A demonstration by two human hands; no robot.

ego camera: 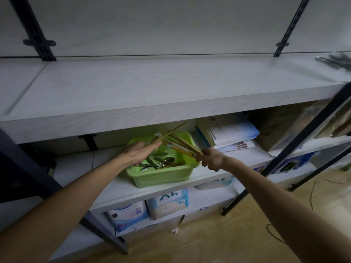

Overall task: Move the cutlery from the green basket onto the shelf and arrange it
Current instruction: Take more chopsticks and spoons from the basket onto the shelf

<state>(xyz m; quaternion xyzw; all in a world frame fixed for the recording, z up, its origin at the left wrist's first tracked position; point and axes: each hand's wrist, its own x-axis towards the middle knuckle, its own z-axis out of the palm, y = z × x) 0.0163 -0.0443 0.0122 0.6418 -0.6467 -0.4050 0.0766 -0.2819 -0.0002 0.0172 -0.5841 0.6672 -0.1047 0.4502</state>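
Right hand (209,159) grips chopsticks (180,144) angled up-left over green basket (161,175); left hand (138,151) fingers straight, loose.

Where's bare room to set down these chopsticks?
The wide pale upper shelf is bare from the left seam to the dark blurred items far right. Crowded: the lower shelf with the green plastic basket and stacked papers.

One green basket (161,177), two hands, one chopstick bundle (182,146) (sticks too blurred to count).
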